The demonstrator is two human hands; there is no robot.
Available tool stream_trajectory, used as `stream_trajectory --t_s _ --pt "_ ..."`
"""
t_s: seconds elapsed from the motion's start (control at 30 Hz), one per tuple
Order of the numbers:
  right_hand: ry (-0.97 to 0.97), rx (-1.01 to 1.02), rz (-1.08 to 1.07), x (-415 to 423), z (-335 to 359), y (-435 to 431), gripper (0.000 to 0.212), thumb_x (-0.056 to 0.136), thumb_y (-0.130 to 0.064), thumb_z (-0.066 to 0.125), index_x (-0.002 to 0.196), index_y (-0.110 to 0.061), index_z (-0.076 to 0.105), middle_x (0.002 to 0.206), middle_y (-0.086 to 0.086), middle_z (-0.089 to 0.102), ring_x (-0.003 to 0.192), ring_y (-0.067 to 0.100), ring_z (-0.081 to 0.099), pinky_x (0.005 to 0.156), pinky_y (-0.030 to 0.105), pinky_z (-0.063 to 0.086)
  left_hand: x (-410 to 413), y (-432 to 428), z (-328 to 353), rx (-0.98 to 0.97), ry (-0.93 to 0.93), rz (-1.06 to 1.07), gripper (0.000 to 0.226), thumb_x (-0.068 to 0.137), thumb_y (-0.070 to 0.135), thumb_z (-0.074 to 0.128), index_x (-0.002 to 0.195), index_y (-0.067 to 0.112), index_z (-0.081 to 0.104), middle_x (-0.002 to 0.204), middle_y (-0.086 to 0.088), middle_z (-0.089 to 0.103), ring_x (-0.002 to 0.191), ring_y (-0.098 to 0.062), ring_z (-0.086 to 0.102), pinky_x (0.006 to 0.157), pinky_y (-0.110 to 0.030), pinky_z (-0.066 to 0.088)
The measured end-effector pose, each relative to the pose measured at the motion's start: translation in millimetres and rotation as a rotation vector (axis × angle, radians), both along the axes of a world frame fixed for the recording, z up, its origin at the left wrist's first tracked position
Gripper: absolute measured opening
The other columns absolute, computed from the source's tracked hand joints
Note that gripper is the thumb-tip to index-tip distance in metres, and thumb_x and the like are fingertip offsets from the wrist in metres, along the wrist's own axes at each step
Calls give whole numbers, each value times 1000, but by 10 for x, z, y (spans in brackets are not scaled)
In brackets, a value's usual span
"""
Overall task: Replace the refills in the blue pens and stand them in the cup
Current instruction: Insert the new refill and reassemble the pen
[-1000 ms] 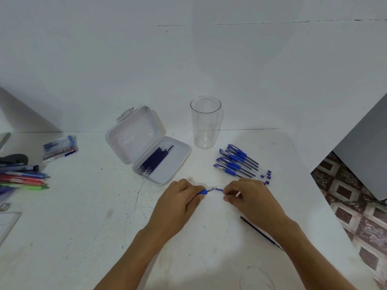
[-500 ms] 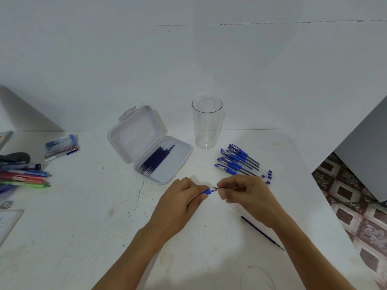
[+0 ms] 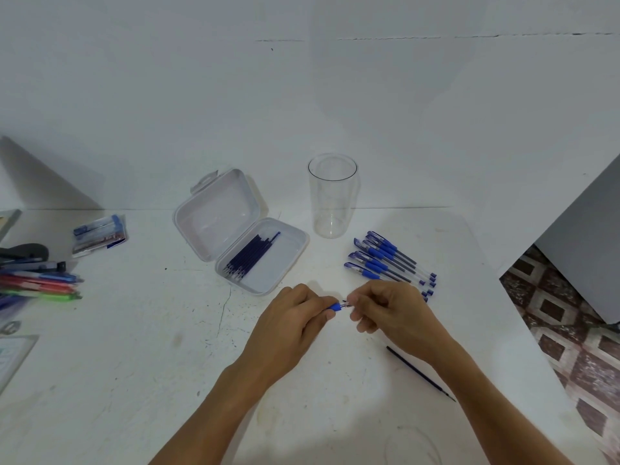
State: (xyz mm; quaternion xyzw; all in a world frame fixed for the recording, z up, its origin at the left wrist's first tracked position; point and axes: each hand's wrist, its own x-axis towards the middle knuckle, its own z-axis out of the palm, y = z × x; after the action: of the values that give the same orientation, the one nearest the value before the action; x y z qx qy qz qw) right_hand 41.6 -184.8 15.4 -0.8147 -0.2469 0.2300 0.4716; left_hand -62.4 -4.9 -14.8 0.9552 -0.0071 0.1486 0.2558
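My left hand grips a blue pen by its blue grip section; only a short piece shows between the hands. My right hand pinches the other end of that pen, fingers curled. A clear plastic cup stands upright and holds nothing behind the hands. Several capped blue pens lie in a row to its right. An open white case holds several dark blue refills. One loose refill lies on the table under my right forearm.
Coloured pens and markers lie at the left edge, with a small blue packet behind them. The white table ends at the right, where a patterned floor and a grey cabinet show.
My right hand has moved left along the pen toward my left hand, so the gap between the hands has shrunk. The loose refill stays where it lay.
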Motion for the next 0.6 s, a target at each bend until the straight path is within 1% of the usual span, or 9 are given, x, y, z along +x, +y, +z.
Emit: stream_trajectory --t_s 0.07,0.1,0.17,0.23,0.3,0.37,0.47,0.53,0.6 --pt "-26 -33 -29 -15 6 13 28 90 -46 57 86 -22 70 72 -2 72 60 11 70 63 24 59 6 -15 5 -4 8 -4 36 99 44 40 121 27 64 88 9 54 80 -13 50 64 -36 48" --pt "-34 -33 -19 -23 12 8 24 88 -49 59 88 -26 69 73 -3 73 60 10 70 62 22 58 5 -22 8 -9 12 -5 36 99 44 41 121 27 64 89 9 54 80 -13 50 64 -36 48" --pt "-18 -2 24 -1 -1 -4 13 88 -37 68 96 -27 69 77 -3 73 65 12 72 65 23 59 8 -19 5 -12 14 -3 36 99 43 41 121 27 64 89 9 54 81 -12 50 64 -36 48" --pt "1 -29 39 4 -6 6 13 90 -33 67 91 -20 71 76 -1 73 66 15 72 67 24 60 12 -13 -3 -8 18 -4 37 99 44 40 121 27 63 91 9 55 82 -13 50 65 -36 49" --pt "8 -59 1 -9 -1 35 33 88 -50 56 84 -20 70 72 -1 73 62 15 70 63 21 58 13 -20 2 -11 22 -9 38 99 44 39 121 26 64 91 9 55 82 -13 51 66 -35 49" --pt "-28 -64 -9 -23 18 25 39 82 -61 53 90 -26 69 73 -4 73 60 12 71 63 21 58 14 -30 21 -17 18 -12 40 98 45 38 120 24 64 90 8 55 81 -12 50 65 -34 49" --pt "-10 -10 33 12 6 -12 23 85 -44 67 97 -24 69 75 -3 73 61 13 71 63 25 59 16 -17 24 -16 4 -6 39 99 44 39 119 24 65 89 8 55 80 -12 50 64 -34 48" --pt "23 -36 22 16 9 6 37 84 -52 59 87 -16 71 70 1 73 58 13 69 63 27 60 17 -8 10 -13 2 -8 37 99 44 40 119 25 65 89 9 55 81 -12 50 65 -34 48" --pt "44 -57 -28 7 17 23 53 78 -64 50 83 -15 73 67 1 72 55 13 68 61 26 59 18 -11 9 -19 3 -9 37 99 44 40 119 24 65 90 9 55 81 -11 50 65 -34 49"
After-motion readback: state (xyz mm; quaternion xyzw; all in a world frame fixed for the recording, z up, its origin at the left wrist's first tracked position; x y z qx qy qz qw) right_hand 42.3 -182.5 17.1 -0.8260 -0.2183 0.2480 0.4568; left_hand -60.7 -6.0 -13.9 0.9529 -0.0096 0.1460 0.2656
